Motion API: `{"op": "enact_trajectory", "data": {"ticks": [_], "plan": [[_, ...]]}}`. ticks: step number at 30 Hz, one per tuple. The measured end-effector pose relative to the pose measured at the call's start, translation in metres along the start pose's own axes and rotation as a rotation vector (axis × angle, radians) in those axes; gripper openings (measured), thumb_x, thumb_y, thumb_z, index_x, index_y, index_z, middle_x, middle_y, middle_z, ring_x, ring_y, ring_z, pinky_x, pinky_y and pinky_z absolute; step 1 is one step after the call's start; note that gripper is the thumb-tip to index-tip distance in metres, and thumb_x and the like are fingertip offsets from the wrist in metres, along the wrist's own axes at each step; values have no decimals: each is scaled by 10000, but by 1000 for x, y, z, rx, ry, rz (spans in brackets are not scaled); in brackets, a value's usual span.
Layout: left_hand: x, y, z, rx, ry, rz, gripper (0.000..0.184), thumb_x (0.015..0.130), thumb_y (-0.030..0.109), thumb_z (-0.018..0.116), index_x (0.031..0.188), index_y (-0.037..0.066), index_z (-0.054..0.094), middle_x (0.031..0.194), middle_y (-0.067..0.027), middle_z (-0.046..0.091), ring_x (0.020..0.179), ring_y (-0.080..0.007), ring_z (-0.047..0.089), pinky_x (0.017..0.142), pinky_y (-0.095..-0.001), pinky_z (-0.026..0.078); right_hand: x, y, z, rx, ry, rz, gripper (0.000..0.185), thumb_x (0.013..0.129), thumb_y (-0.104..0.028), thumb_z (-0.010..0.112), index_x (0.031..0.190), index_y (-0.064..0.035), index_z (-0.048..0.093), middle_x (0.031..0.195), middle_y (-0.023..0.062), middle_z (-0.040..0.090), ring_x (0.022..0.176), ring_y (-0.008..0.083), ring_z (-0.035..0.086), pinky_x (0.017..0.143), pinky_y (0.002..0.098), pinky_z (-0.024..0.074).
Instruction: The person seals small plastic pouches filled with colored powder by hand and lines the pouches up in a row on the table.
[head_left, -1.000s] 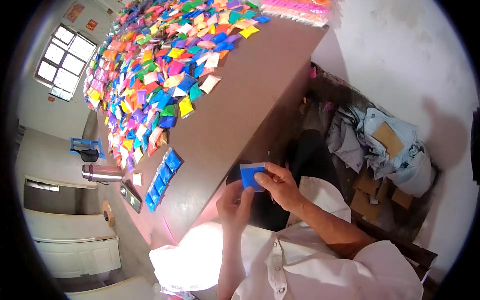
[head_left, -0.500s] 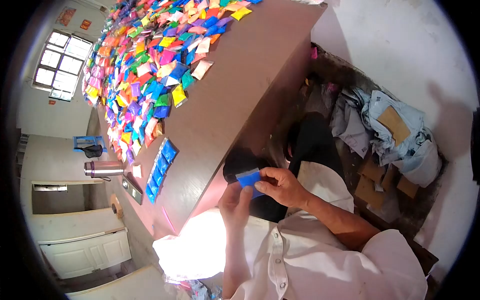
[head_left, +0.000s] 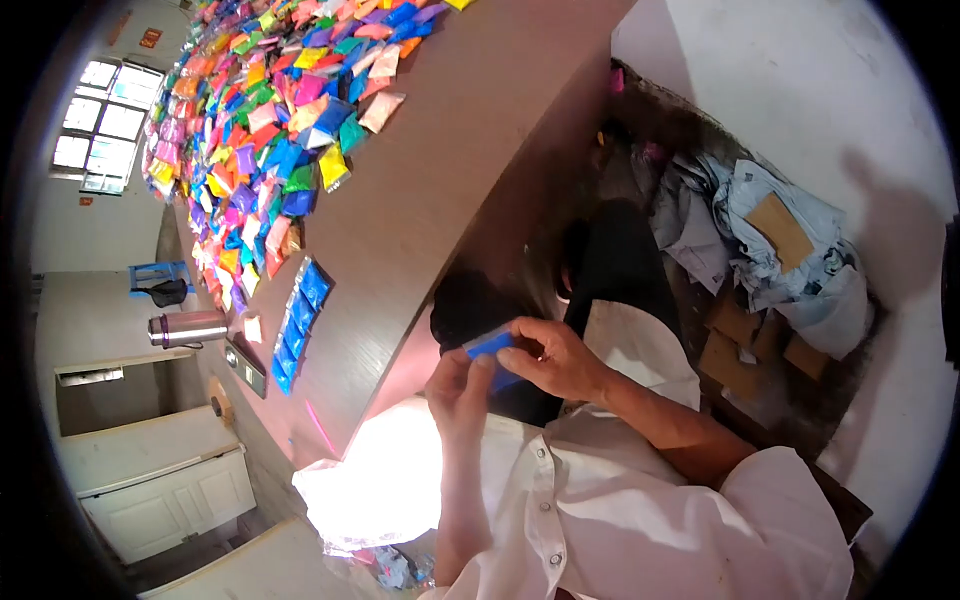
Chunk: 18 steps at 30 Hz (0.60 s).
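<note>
A small blue packet (head_left: 490,344) with a clear edge is held between both hands, above my lap and beside the table's edge. My left hand (head_left: 460,388) pinches its left side between thumb and fingers. On the other side, my right hand (head_left: 556,358) grips it with thumb and forefinger. More blue shows below the right fingers, partly hidden. On the table (head_left: 400,200), a row of several blue packets (head_left: 300,325) lies with edges overlapping.
A large heap of multicoloured packets (head_left: 270,130) covers the table's far part. Near the row are a steel flask (head_left: 188,328), a dark phone-like device (head_left: 245,368) and a pink stick (head_left: 321,428). White plastic bags (head_left: 780,220) and cardboard pieces (head_left: 728,365) lie on the floor to the right.
The packet has tilted between my hands and its face shows less than before. Both hands stay on it. The whole view has shifted slightly, so things appear farther left.
</note>
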<state>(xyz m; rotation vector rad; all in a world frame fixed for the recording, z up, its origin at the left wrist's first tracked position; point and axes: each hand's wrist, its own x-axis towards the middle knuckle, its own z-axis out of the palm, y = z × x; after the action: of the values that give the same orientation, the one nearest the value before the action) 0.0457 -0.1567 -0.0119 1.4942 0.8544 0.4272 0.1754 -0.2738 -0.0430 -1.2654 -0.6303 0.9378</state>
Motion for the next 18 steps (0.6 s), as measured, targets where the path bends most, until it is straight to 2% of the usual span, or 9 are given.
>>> {"op": "enact_trajectory", "data": {"ticks": [4,6,10,13,15,16,18], "plan": [[1,-1,2,9,-12,15,179,983,224,723,986,46,709,848,-6,695,747,-66,613,720,-208,480,4,4,3,71,19,49,239,992,-231,666,1094,-15,674,835,-9,621,765,57,543,703,246,471],[2,-2,3,-17,-9,-1,193,984,234,721,998,42,713,843,-3,693,748,-67,616,733,-204,482,5,9,3,37,18,6,176,993,-207,634,1002,-33,657,803,39,611,749,93,547,688,284,487],[1,-6,-2,-36,-11,-20,256,981,294,731,1016,40,723,816,0,682,740,-60,598,690,-200,453,5,2,1,21,-57,77,187,995,-221,642,1015,-37,668,802,43,617,753,96,568,698,281,497],[1,-8,-6,14,-15,24,266,983,305,731,1005,40,720,804,6,673,728,-52,573,665,-202,429,5,12,8,-1,-35,17,205,997,-239,649,1037,-39,671,820,43,640,754,102,589,695,276,497],[1,-10,-9,50,-18,48,231,1003,205,707,1062,-16,682,918,-32,696,808,-62,588,740,-202,463,5,13,12,7,25,-50,235,992,-262,662,1069,-39,666,845,59,669,758,120,613,695,277,502],[1,-10,-9,44,-21,48,231,1003,205,707,1062,-16,682,918,-32,696,808,-62,588,740,-202,463,5,10,11,2,28,-49,235,992,-262,662,1069,-39,666,845,59,669,758,120,613,695,277,502],[2,-12,-9,-35,83,32,203,1009,190,693,1066,-4,683,919,-28,695,818,-63,586,753,-204,463,3,3,9,79,-51,92,239,984,-208,667,1134,-22,661,965,45,677,876,92,619,789,260,510]]}}
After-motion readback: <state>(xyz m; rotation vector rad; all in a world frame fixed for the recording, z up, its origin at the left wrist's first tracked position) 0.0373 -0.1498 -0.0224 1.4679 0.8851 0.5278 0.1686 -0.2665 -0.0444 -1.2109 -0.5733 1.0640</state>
